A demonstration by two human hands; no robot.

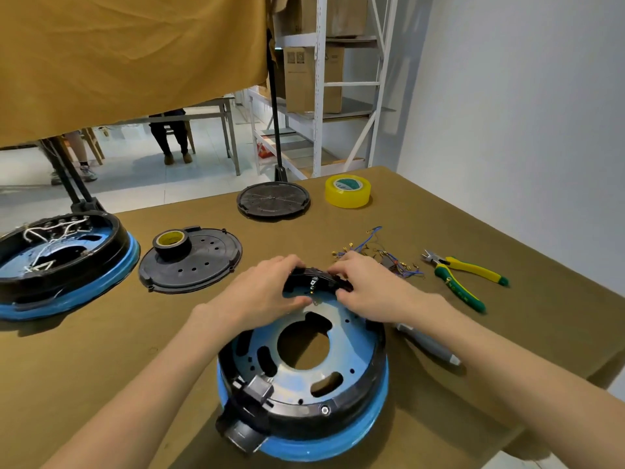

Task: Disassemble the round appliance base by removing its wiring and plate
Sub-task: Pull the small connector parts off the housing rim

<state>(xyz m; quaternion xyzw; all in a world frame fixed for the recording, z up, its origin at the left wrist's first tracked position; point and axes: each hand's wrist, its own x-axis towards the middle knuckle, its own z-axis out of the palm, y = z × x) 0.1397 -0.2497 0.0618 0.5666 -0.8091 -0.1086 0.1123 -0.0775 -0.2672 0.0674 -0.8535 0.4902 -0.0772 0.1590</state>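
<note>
Both hands are up at the far rim of the round appliance base (302,377) right now. The left hand (267,292) is curled around a black curved piece (316,277) at that rim, fingers closed on its left end. The right hand (367,286) pinches the other end of the same piece, fingertips tucked under it. So both are holding that part, not spread wide.

My take: it's a terminal or connector block being worked loose. If I were doing it, I'd lift both ends evenly and rock gently rather than yanking one side, since little brass tabs show on its face and those look easy to bend. Can't tell if any screw is still in there.

The base sits open side up on the counter (473,231), just in front of the person. It's round so there's no real long axis, but its black plug socket (241,431) points back toward the person, with the blue metal plate (341,340) still seated inside.

Farther out: a pile of pulled wiring (378,255) just beyond the right hand, and yellow-green pliers (463,275) to the right of that.
</note>
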